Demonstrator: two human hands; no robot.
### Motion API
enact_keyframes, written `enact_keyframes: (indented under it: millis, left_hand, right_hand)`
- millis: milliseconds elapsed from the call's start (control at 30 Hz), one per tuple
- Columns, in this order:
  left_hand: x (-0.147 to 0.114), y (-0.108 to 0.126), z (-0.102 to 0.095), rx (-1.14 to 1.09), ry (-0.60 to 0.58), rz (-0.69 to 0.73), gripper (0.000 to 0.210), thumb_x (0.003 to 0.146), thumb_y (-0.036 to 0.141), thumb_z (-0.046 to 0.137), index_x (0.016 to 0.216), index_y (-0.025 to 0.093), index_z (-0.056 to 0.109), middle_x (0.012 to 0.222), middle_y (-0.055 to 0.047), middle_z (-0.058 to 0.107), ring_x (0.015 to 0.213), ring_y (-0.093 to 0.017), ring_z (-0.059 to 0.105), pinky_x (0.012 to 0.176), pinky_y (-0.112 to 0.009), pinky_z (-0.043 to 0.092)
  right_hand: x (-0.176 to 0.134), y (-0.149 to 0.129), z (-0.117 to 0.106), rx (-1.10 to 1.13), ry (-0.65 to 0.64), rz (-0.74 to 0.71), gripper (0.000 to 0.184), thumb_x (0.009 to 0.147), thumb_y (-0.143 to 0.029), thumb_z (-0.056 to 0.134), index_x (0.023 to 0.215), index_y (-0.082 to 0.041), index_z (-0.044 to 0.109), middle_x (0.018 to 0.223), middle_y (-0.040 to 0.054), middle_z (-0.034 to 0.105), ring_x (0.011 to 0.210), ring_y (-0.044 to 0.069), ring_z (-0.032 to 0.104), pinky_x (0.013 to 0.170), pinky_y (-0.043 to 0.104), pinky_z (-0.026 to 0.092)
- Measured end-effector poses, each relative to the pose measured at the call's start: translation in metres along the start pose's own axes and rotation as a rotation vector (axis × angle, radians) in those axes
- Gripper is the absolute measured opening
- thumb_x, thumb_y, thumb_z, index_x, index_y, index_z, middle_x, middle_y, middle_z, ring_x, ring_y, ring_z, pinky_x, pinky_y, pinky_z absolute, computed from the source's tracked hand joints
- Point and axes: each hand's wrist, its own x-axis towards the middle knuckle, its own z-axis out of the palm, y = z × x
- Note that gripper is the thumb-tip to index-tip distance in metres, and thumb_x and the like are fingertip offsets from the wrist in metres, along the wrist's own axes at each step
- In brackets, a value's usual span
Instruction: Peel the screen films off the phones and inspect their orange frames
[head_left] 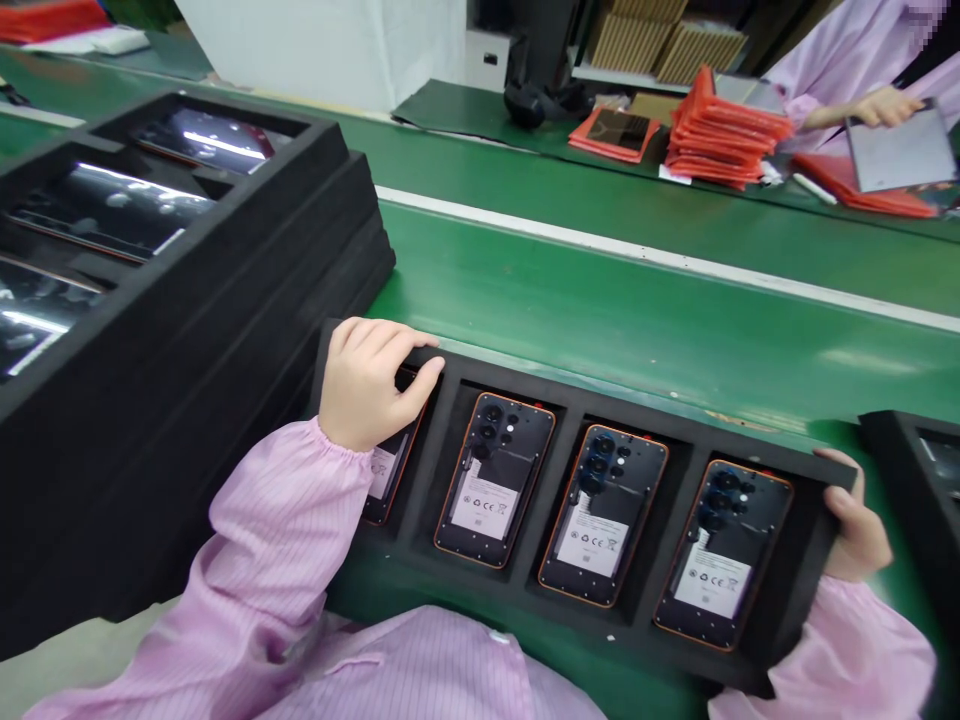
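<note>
Between my two hands is a black foam tray (574, 400) with several smartphones lying in its slots, backs up. Each phone (604, 515) has an orange rim, camera lenses at the top and a white label. My left hand (375, 380) grips the tray's far left corner, fingers over the edge and thumb on top, partly covering the leftmost phone (384, 465). At the right end, my right hand (859, 520) holds the tray's edge with the thumb on top. The tray is slightly tilted over the green work surface.
A tall stack of black foam trays (247, 260) with glossy phones stands at left. Another black tray (911, 480) lies at right. Across the green bench (525, 260), a person's hand (885, 105) holds a grey panel (904, 150) beside piled red pouches (724, 130).
</note>
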Motion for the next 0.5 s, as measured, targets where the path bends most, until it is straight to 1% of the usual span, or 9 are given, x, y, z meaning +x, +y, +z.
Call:
enact_keyframes:
  millis: [100, 133, 233, 300, 367, 433, 500]
  left_hand:
    - [-0.001, 0.001, -0.003, 0.022, 0.052, 0.014, 0.016, 0.089, 0.031, 0.055, 0.088, 0.021, 0.068, 0.087, -0.003, 0.074, 0.087, -0.024, 0.068, 0.088, -0.041, 0.042]
    - [-0.001, 0.001, -0.004, 0.025, 0.073, 0.024, 0.015, 0.088, 0.03, 0.056, 0.088, 0.021, 0.068, 0.086, -0.003, 0.075, 0.086, -0.023, 0.068, 0.088, -0.041, 0.042]
    - [-0.001, 0.002, -0.007, 0.026, 0.112, 0.05, 0.012, 0.087, 0.028, 0.057, 0.085, 0.021, 0.068, 0.086, -0.003, 0.075, 0.084, -0.023, 0.069, 0.086, -0.041, 0.043]
    - [-0.002, 0.002, -0.008, 0.031, 0.104, 0.048, 0.012, 0.087, 0.028, 0.057, 0.085, 0.021, 0.067, 0.086, -0.003, 0.075, 0.085, -0.023, 0.069, 0.085, -0.041, 0.043]
    - [-0.001, 0.003, -0.009, 0.039, 0.083, 0.04, 0.013, 0.087, 0.029, 0.057, 0.085, 0.021, 0.067, 0.086, -0.003, 0.075, 0.085, -0.024, 0.069, 0.085, -0.041, 0.044]
    - [-0.001, 0.003, -0.009, 0.045, 0.068, 0.033, 0.014, 0.088, 0.029, 0.056, 0.085, 0.021, 0.067, 0.085, -0.004, 0.074, 0.085, -0.024, 0.069, 0.084, -0.041, 0.044]
    - [-0.001, 0.004, -0.009, 0.049, 0.064, 0.024, 0.015, 0.088, 0.031, 0.056, 0.085, 0.021, 0.067, 0.084, -0.003, 0.074, 0.084, -0.024, 0.068, 0.084, -0.041, 0.044]
  right_hand:
    - [-0.006, -0.01, 0.004, 0.159, 0.058, 0.16, 0.048, 0.034, -0.035, 0.058, 0.082, -0.03, 0.055, 0.075, 0.0016, 0.049, 0.059, 0.023, 0.046, 0.081, 0.061, 0.049]
    - [-0.008, -0.013, 0.005, 0.187, 0.07, 0.193, 0.05, 0.032, -0.033, 0.058, 0.082, -0.03, 0.055, 0.075, 0.0015, 0.049, 0.059, 0.022, 0.044, 0.082, 0.061, 0.049]
    - [-0.01, -0.021, 0.007, 0.198, 0.085, 0.247, 0.05, 0.03, -0.031, 0.057, 0.079, -0.03, 0.055, 0.075, 0.0018, 0.048, 0.059, 0.02, 0.04, 0.08, 0.06, 0.049]
    - [-0.011, -0.025, 0.009, 0.207, 0.096, 0.27, 0.048, 0.029, -0.031, 0.058, 0.077, -0.03, 0.055, 0.076, 0.0024, 0.048, 0.059, 0.02, 0.039, 0.08, 0.061, 0.048]
    - [-0.013, -0.028, 0.011, 0.22, 0.104, 0.283, 0.047, 0.029, -0.032, 0.059, 0.076, -0.031, 0.055, 0.078, 0.003, 0.048, 0.062, 0.021, 0.041, 0.09, 0.064, 0.044]
    - [-0.016, -0.031, 0.013, 0.23, 0.109, 0.287, 0.046, 0.029, -0.033, 0.06, 0.075, -0.032, 0.057, 0.08, 0.0033, 0.048, 0.065, 0.023, 0.042, 0.104, 0.063, 0.036]
    - [-0.017, -0.032, 0.014, 0.234, 0.103, 0.286, 0.046, 0.029, -0.033, 0.061, 0.075, -0.033, 0.058, 0.081, 0.0038, 0.049, 0.067, 0.024, 0.044, 0.11, 0.062, 0.03]
